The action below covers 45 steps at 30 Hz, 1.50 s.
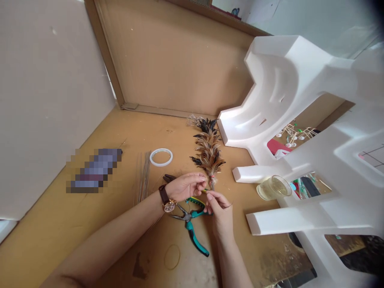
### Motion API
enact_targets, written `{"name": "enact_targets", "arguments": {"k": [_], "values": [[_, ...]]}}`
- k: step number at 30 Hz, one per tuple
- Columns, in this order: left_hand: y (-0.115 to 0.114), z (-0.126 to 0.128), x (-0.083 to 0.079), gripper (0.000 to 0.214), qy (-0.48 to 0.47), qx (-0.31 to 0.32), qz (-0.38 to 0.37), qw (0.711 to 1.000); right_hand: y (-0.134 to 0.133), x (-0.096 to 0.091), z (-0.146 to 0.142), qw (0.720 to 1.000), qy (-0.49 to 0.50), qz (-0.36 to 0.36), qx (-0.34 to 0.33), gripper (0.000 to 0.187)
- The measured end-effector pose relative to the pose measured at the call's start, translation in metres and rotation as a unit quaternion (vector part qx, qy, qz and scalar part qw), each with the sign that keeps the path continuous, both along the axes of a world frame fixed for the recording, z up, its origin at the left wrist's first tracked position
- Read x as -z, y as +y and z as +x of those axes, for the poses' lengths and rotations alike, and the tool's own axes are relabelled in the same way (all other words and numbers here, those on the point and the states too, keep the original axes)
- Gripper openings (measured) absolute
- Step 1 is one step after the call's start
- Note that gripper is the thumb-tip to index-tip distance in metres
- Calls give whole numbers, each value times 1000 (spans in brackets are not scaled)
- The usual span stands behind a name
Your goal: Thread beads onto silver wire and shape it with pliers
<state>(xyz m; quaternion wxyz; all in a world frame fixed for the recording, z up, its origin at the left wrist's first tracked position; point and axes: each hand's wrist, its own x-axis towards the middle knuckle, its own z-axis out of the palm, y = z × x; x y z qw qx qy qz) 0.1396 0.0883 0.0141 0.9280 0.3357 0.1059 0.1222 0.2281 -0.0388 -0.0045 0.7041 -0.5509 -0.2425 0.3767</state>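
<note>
A strand of brown and black feathers [208, 149] lies on the cardboard table [90, 224], pointing away from me. My left hand [186, 186], with a watch on its wrist, pinches the strand's near end at the stem. My right hand [220, 204] pinches the same stem end just below, thumb and finger together on something thin. Teal-handled pliers [192, 230] lie on the table under both hands.
A white tape ring [161, 157] and a bundle of thin wires [144, 176] lie to the left. A rubber band [172, 256] lies near me. A clear cup [273, 187] stands by the large white foam block [300, 120] on the right. Cardboard walls stand behind.
</note>
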Motion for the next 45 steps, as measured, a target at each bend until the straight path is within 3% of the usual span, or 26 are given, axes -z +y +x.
{"name": "enact_targets", "arguments": {"k": [18,45], "values": [[1,2,4,7,-7,-43,8,999,-2,-4,1,1000,-3,-17,7,15],[-5,2,-3,10,1,-85,55,995,-2,-5,0,1000,-6,-22,-9,17]]}}
